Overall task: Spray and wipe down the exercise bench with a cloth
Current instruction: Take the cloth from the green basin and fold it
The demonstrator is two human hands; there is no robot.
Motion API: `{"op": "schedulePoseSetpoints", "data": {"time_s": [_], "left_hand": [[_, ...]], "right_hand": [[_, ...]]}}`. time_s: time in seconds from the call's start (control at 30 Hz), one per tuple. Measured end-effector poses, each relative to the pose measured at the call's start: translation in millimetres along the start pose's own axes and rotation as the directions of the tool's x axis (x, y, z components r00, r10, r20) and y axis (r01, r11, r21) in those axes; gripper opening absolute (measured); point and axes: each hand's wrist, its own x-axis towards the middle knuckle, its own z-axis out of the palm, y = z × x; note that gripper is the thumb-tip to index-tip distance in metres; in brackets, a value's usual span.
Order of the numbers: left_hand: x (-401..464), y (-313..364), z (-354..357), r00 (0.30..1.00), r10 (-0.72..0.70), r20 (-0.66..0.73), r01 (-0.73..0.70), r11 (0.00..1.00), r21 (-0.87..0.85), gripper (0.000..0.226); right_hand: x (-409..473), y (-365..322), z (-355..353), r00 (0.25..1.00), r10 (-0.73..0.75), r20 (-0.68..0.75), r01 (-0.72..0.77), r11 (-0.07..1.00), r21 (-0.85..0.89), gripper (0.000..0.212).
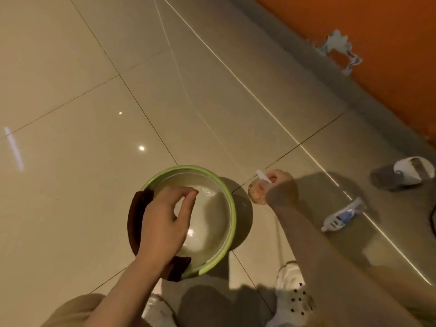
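Basin point(232, 208), round, green plastic rim, water inside, sits on glossy beige tile floor point(70, 90); open floor from 9 to 12 o'clock. Dark brown cloth point(136, 215) draped over rim at 9 o'clock. Left hand point(165, 223) above water, fingers loosely curled, gripping nothing. Right hand point(282, 190) grips small clear spray bottle point(257, 191), just beside basin at 3 o'clock. Slipper point(403, 173), crumpled tube point(342, 215) toward orange wall point(377, 31).

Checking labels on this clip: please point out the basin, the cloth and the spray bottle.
basin point(232, 215), head view, right side of the green rim.
cloth point(136, 215), head view, dark strip draped over the left rim.
spray bottle point(256, 193), head view, clear body beside the right hand.
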Motion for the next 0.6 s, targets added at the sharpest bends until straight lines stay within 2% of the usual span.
{"op": "schedulePoseSetpoints", "data": {"time_s": [0.1, 0.23, 0.33, 0.5, 0.6], "left_hand": [[19, -34, 11, 0.989, 0.14, -0.056, -0.13, 0.979, 0.157, 0.029], [28, -60, 19, 0.987, 0.158, 0.023, -0.158, 0.951, 0.265, 0.037], [25, -67, 21, 0.972, 0.236, 0.018, -0.223, 0.888, 0.402, 0.029], [18, -78, 5, 0.996, 0.092, 0.017, -0.091, 0.907, 0.411, 0.032], [17, -88, -8, 0.998, 0.059, -0.01, -0.047, 0.887, 0.459, 0.033]], "right_hand": [[30, 19, 40, 0.999, -0.015, 0.031, 0.015, 1.0, 0.018, 0.013], [56, 25, 61, 1.0, -0.012, -0.009, 0.012, 0.999, 0.049, 0.018], [69, 20, 58, 0.999, 0.013, 0.031, -0.013, 1.0, 0.01, 0.02], [49, 30, 55, 0.998, 0.0, 0.058, 0.006, 0.995, -0.096, 0.012], [47, 39, 48, 0.993, -0.09, 0.072, 0.1, 0.982, -0.157, 0.022]]}}
